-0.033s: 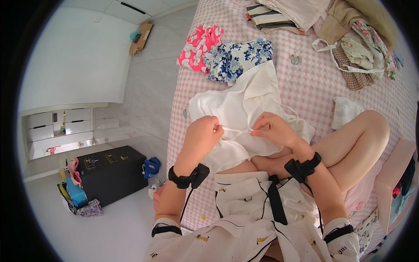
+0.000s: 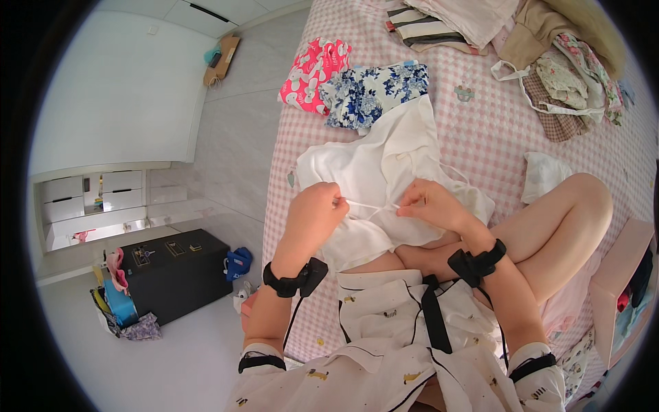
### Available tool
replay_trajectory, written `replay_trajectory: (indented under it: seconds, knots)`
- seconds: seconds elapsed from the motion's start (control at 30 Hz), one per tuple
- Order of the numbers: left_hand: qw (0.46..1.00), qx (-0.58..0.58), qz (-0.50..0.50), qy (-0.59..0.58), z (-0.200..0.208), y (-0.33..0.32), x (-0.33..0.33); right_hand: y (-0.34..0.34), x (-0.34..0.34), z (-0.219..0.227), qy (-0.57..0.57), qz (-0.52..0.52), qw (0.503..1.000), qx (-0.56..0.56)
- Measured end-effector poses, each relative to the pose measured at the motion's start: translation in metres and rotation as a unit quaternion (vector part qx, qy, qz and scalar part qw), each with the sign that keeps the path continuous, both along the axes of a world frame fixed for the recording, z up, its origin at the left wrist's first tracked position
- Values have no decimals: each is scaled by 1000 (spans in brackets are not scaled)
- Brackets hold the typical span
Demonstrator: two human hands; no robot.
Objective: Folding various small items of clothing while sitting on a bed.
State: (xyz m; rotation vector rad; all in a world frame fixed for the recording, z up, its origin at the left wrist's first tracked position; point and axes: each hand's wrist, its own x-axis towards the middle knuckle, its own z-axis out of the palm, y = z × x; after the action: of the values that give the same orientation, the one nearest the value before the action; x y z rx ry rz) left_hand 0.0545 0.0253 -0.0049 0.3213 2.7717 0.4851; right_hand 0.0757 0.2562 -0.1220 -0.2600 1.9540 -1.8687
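Observation:
A white garment (image 2: 340,165) of thin, smooth cloth is spread over my lap and the bed in front of me. Pinched in the fingers of my left hand (image 2: 316,209) is one end of a thin white tie string (image 2: 364,205). My right hand (image 2: 432,204) pinches the same string from the other side, close to where its strands cross. Between the two hands the string is stretched across, just above the cloth. A further thin strap of the garment lies loose beyond my right hand.
Beyond the garment lie a folded blue-and-white floral cloth (image 2: 374,93) and a pink patterned one (image 2: 312,77). Heaped clothes (image 2: 556,89) occupy the far right of the checked bed (image 2: 460,130). A pink box (image 2: 621,288) stands right; a black cabinet (image 2: 180,278) is on the left.

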Motion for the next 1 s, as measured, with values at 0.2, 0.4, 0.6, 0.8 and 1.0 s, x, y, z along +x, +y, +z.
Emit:
replay_trajectory:
  seconds: [0.2,0.4,0.6,0.8,1.0]
  knots:
    - [995,-84,44,-23,10,-5,-5,3,-2,16,-48,84,994,56]
    - [992,-115,3,53,6,5,-6,1,0,8,44,-23,999,7]
    - [989,136,39,-42,10,32,-10,-30,-10,31,-147,23,971,-186]
    - [978,188,50,-75,-9,52,-17,-55,9,12,-16,-24,989,-147]
    - [954,291,75,-13,-11,47,-11,-46,4,17,-104,-42,982,-154]
